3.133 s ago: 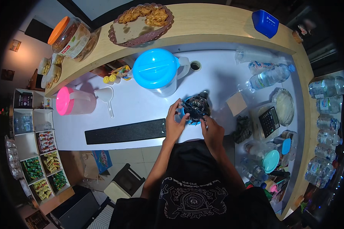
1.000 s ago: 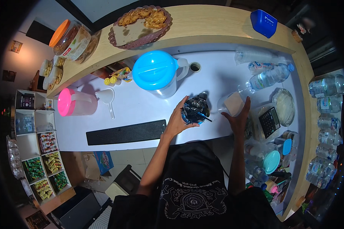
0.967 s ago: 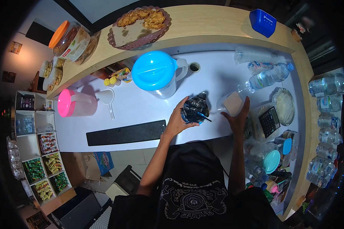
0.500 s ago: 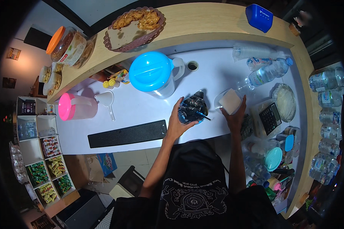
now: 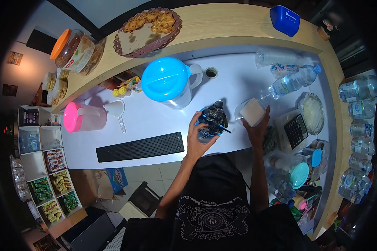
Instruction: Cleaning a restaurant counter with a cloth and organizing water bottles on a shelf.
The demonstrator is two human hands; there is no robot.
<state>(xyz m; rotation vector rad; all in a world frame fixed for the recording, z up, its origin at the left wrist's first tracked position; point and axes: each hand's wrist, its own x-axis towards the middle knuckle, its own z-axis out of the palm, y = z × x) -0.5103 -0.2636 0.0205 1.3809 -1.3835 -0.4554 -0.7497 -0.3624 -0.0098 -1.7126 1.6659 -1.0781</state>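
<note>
My left hand (image 5: 200, 138) is closed around the near left side of a small blue-rimmed container crowded with dark, shiny spoons (image 5: 215, 113); one finger reaches over its rim. A thin black handle pokes out toward the right. To the right, my right hand (image 5: 257, 127) grips the near edge of a clear round container with a pale square block (image 5: 252, 112) in it; whether the block is a stack or one piece I cannot tell. A clear pitcher with a blue lid (image 5: 165, 81) stands beyond my left hand. A perforated black bar mat (image 5: 139, 147) lies to its left.
A pink-lidded pitcher (image 5: 86, 117) and a white funnel (image 5: 115, 109) are at the left. Water bottles (image 5: 293, 81), a calculator (image 5: 296, 129) and lidded tubs (image 5: 299, 175) crowd the right side. A raised wooden ledge (image 5: 213, 21) carries a basket of fried food (image 5: 149, 31).
My left hand has shifted slightly on the container of spoons, a finger now bent in over the rim. The right hand and its container have hardly moved.
</note>
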